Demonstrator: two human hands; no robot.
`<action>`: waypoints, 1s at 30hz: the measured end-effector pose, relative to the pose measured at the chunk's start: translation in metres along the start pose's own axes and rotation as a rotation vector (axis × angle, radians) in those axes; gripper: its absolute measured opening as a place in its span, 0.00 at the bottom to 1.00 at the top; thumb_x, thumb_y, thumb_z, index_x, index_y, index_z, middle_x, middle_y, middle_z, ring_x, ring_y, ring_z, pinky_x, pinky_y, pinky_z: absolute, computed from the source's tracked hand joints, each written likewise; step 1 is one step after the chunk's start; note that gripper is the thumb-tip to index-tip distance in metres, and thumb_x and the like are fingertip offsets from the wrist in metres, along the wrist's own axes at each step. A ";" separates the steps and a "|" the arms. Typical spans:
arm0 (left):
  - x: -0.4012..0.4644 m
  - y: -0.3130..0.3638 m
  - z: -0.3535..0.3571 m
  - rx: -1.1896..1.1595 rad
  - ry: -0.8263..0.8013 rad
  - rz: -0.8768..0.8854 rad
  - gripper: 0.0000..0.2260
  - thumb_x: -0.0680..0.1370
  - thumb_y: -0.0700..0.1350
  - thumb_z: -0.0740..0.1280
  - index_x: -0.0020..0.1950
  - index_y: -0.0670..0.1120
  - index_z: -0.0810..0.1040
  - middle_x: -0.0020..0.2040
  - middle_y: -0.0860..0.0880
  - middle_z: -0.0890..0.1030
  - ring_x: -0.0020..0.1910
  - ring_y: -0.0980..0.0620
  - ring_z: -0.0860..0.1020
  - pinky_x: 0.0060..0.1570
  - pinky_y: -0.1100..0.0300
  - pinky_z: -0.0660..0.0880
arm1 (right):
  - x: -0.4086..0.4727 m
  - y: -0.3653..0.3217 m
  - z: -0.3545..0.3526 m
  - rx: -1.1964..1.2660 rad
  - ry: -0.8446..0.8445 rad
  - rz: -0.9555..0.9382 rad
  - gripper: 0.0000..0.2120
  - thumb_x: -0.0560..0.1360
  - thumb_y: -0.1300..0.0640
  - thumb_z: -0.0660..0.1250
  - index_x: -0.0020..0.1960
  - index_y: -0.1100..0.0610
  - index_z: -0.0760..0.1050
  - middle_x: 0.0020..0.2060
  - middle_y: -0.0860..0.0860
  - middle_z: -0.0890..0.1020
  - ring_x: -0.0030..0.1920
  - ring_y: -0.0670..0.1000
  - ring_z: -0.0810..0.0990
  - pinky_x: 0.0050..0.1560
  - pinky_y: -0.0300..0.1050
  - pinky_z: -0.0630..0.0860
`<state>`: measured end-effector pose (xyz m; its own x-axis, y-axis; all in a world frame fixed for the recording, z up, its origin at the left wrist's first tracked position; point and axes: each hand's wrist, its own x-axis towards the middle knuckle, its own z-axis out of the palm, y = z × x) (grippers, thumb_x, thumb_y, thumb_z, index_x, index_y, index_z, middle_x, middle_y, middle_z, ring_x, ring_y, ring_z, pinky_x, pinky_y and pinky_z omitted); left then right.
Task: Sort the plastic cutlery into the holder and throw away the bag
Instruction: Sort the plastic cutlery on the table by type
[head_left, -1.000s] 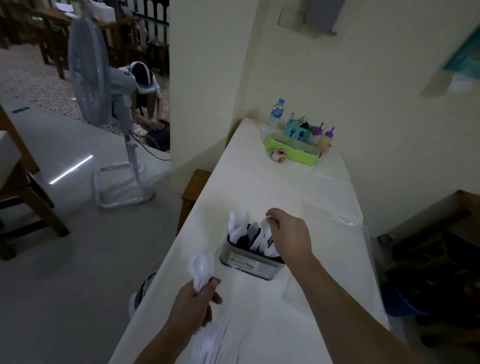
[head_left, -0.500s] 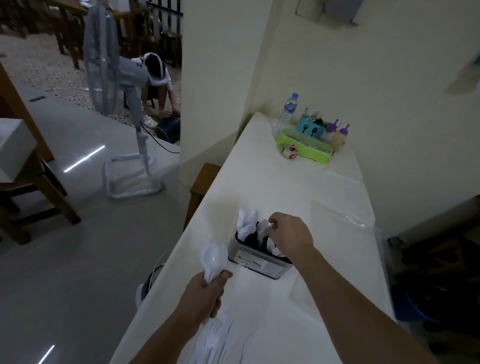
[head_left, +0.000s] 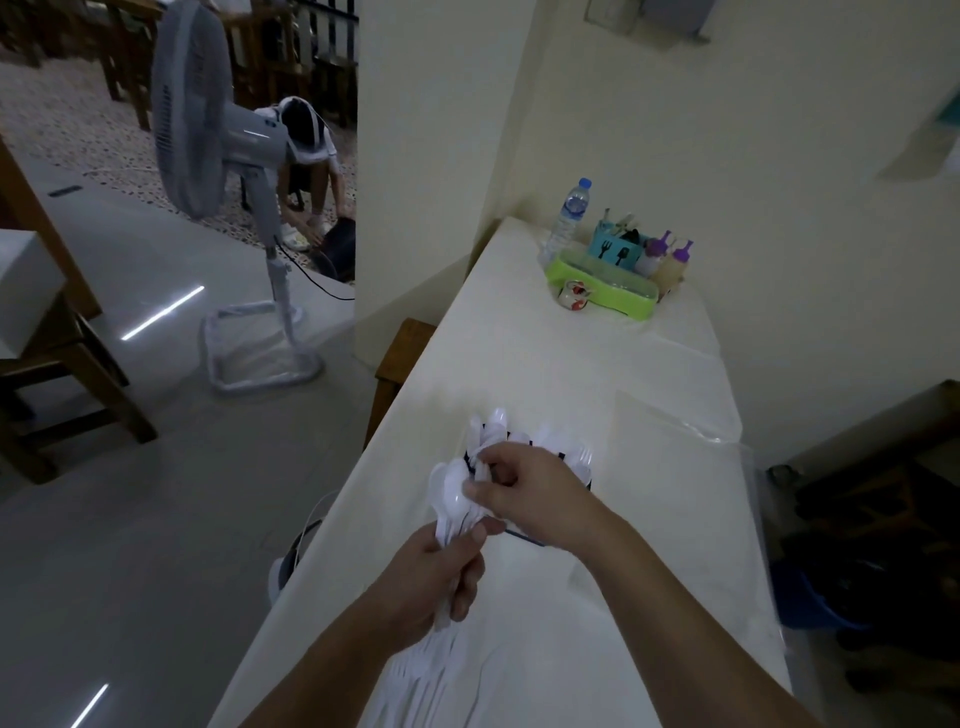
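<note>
Table covered in pale cloth runs away from the viewer along a cream wall. To the left, on a grey floor, a standing fan faces the room, and behind it a person crouches, bent over a dark object. At the table's far end sit a lime-green tray, a clear water bottle, a teal cutlery box and two squeeze bottles with purple caps. A clear plastic bag lies flat on the cloth on the right, just beside the holder. The holder, dark and mostly hidden behind the right hand, stands near the table's left edge with white forks and spoons rising from it. The left hand is clenched around the handles of a bunch of white spoons, bowls pointing up. The right hand reaches across, its curled fingers pinching the spoons at the top of that bunch, directly in front of the holder. More white cutlery lies loose on the cloth below the left hand.
</note>
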<state>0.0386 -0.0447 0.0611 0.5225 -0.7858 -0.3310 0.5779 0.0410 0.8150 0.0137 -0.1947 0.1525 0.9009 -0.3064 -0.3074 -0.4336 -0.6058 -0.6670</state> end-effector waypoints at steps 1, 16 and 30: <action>-0.001 0.001 0.001 -0.002 -0.014 0.003 0.13 0.80 0.49 0.64 0.58 0.43 0.81 0.31 0.45 0.72 0.24 0.50 0.68 0.24 0.61 0.66 | -0.002 0.001 0.004 0.059 -0.012 0.001 0.07 0.72 0.46 0.70 0.47 0.47 0.76 0.32 0.43 0.80 0.34 0.42 0.80 0.42 0.52 0.81; -0.004 -0.006 0.008 0.172 0.038 0.054 0.23 0.75 0.59 0.64 0.57 0.41 0.79 0.30 0.49 0.70 0.25 0.53 0.66 0.27 0.61 0.65 | -0.019 0.014 -0.004 0.166 0.075 0.075 0.10 0.75 0.61 0.64 0.50 0.53 0.82 0.32 0.45 0.82 0.33 0.46 0.81 0.30 0.37 0.75; -0.008 -0.028 -0.014 0.123 0.393 -0.117 0.15 0.82 0.52 0.61 0.52 0.41 0.80 0.29 0.49 0.71 0.24 0.54 0.65 0.24 0.61 0.63 | 0.008 0.023 -0.082 -0.266 0.708 -0.046 0.09 0.78 0.59 0.64 0.53 0.55 0.83 0.49 0.52 0.86 0.50 0.54 0.83 0.49 0.38 0.70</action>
<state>0.0267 -0.0309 0.0342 0.6707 -0.4851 -0.5611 0.5807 -0.1272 0.8041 0.0101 -0.2714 0.1907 0.7305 -0.6203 0.2858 -0.4664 -0.7588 -0.4546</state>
